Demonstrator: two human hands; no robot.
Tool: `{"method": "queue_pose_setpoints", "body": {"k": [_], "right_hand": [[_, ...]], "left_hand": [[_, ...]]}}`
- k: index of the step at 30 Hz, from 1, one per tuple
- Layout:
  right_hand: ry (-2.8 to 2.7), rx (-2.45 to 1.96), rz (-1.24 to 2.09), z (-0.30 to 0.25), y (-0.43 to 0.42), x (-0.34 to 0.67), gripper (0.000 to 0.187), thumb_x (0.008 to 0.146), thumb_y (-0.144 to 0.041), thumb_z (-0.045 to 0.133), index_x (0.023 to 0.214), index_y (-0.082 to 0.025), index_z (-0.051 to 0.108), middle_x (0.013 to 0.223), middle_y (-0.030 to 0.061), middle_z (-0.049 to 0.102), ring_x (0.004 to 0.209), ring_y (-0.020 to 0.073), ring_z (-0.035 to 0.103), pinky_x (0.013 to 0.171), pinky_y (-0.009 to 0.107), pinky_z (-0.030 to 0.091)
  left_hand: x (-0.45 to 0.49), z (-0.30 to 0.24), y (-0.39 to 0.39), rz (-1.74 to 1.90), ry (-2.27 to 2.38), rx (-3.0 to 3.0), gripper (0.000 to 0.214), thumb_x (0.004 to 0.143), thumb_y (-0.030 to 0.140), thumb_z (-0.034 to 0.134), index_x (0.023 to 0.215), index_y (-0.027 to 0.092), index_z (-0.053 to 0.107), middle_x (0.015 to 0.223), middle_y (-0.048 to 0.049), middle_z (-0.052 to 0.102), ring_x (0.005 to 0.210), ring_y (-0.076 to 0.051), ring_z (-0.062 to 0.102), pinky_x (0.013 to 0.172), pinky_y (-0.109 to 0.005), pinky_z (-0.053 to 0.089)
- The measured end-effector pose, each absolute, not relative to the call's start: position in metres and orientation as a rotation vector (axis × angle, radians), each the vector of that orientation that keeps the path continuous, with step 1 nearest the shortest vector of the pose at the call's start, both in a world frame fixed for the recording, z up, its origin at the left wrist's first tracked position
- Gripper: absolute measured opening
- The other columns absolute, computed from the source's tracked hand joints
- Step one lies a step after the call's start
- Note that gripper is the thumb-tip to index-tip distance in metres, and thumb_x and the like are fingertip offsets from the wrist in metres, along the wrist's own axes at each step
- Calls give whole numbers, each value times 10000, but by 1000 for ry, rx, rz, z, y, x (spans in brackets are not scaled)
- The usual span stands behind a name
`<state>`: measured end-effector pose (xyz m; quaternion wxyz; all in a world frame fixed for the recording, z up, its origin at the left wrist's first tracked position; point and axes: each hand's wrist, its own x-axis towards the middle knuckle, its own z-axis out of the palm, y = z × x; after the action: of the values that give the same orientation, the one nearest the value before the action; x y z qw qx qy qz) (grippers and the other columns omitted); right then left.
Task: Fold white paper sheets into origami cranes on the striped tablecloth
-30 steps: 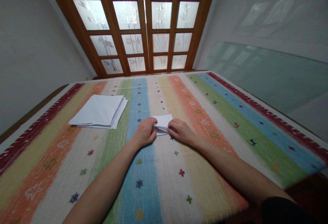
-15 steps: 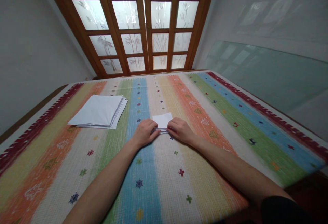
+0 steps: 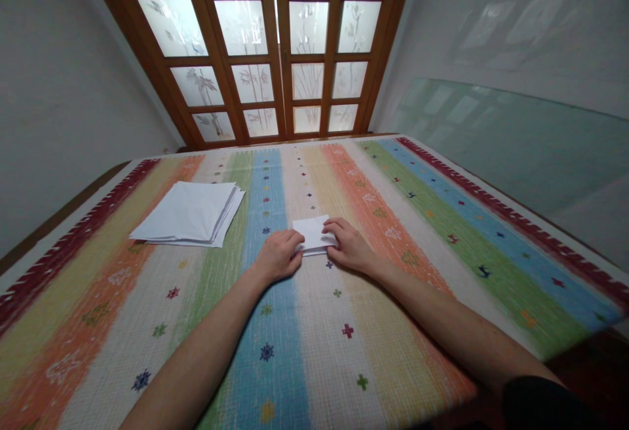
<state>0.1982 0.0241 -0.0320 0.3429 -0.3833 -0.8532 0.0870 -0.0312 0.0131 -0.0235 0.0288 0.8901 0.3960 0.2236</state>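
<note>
A small folded sheet of white paper (image 3: 310, 232) lies on the striped tablecloth in front of me, with layered edges along its near side. My left hand (image 3: 280, 254) is closed on its left edge, thumb below and curled fingers above. At the right edge, my right hand (image 3: 348, 245) has its thumb and fingers apart, the fingertips resting at the paper's upper right corner. The undersides of the fingers are hidden.
A stack of white paper sheets (image 3: 187, 212) lies to the left on the striped tablecloth (image 3: 324, 351). Wooden doors with glass panes (image 3: 280, 89) stand beyond the far table edge. A glass panel (image 3: 491, 135) leans along the right wall.
The raised near fold of the paper now lies flatter. My right hand has loosened from its pinch, its fingers spreading up and away from the near edge. My left hand has barely moved.
</note>
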Motion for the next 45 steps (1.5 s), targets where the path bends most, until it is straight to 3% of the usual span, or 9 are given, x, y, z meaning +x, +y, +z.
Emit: {"method": "queue_pose_setpoints", "body": {"k": [4, 8, 13, 19, 31, 34, 37, 40, 45], "right_hand": [[-1978, -1211, 102, -35, 24, 194, 130, 738, -133, 539, 807, -219, 469, 795, 42, 517, 746, 206, 486, 644, 310, 398], [-1963, -1186, -22, -35, 23, 194, 173, 834, -186, 549, 705, -229, 441, 706, 32, 500, 703, 201, 458, 623, 310, 354], [-2138, -1117, -44, -32, 22, 192, 160, 913, -224, 518, 763, -207, 569, 800, 79, 589, 818, 234, 498, 731, 356, 396], [-2466, -1024, -71, -34, 28, 181, 152, 872, -159, 537, 940, -172, 672, 955, 131, 651, 940, 261, 538, 821, 394, 422], [-2552, -802, 104, -46, 42, 160, 215, 842, -132, 486, 1029, -155, 589, 1014, 131, 653, 975, 269, 584, 925, 444, 442], [-2546, -784, 143, -46, 43, 162, 195, 839, -152, 496, 1017, -137, 574, 1062, 166, 637, 1017, 293, 571, 934, 469, 437], [-2556, -810, 206, -44, 43, 166, 249, 809, -127, 511, 1053, -131, 561, 1114, 173, 622, 1046, 289, 560, 940, 461, 440], [-2542, -894, 283, -42, 42, 170, 337, 784, -96, 512, 1119, -112, 536, 1134, 179, 610, 1051, 281, 552, 940, 455, 445], [-2509, -946, 427, -35, 39, 175, 378, 786, -90, 508, 1163, -113, 523, 1140, 179, 594, 1033, 267, 551, 928, 446, 458]], "left_hand": [[-27, -21, 12, 547, 1298, 2825, 117, 751, 174, 513, 860, 198, 548, 911, -93, 604, 868, -253, 548, 763, -382, 447], [-23, -21, 12, 463, 1339, 2883, 43, 791, 170, 498, 769, 198, 523, 802, -93, 581, 808, -259, 537, 714, -385, 432], [-21, -23, 11, 571, 1392, 2833, 92, 813, 142, 472, 764, 193, 529, 770, -79, 565, 746, -236, 531, 682, -362, 404], [-19, -20, 8, 603, 1432, 2981, 156, 863, 202, 465, 748, 184, 568, 730, -89, 572, 741, -241, 525, 669, -374, 356], [-19, -22, 5, 763, 1276, 3010, 219, 917, 240, 423, 740, 202, 546, 771, -86, 587, 760, -222, 524, 675, -366, 358], [-23, -25, 8, 930, 1252, 2877, 196, 923, 346, 460, 900, 185, 570, 941, -111, 623, 892, -240, 563, 777, -385, 420], [-29, -29, 16, 999, 1096, 2709, 644, 800, 565, 622, 1266, 157, 447, 1266, -183, 544, 1154, -304, 525, 949, -464, 422], [-36, -33, 25, 965, 1128, 2547, 1085, 610, 625, 767, 1447, 175, 244, 1482, -236, 338, 1355, -375, 364, 1064, -550, 334], [-39, -34, 33, 771, 1201, 2335, 1134, 609, 535, 800, 1499, 218, 171, 1433, -194, 444, 1305, -346, 457, 1065, -523, 358]]}}
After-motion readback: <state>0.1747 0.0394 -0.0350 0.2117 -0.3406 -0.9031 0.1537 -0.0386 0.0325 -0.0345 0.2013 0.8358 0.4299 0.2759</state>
